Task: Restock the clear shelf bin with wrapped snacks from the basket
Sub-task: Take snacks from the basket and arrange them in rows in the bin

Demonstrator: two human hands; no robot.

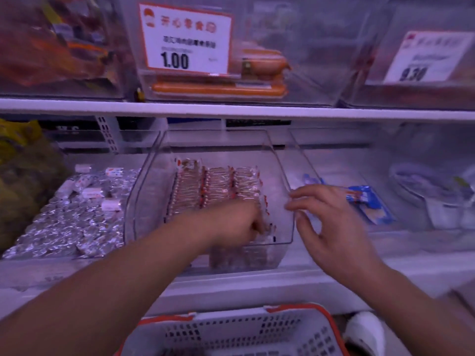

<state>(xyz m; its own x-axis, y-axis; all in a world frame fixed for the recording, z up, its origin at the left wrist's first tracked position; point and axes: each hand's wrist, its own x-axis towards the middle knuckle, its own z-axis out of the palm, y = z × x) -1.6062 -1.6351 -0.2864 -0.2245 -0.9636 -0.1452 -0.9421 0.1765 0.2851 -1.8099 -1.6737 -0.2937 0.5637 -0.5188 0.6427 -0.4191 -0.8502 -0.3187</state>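
Here the left hand [239,222] reaches down into the clear shelf bin [279,160], fingers curled among the wrapped snacks [213,186] at the front; whether it grips one, I cannot tell through the blur. The right hand [331,217] pinches the bin's right front rim, steadying it. The snacks lie in tidy rows on the bin floor. To do this well, I judge: set new pieces flush with those rows. The basket [231,330] waits below.
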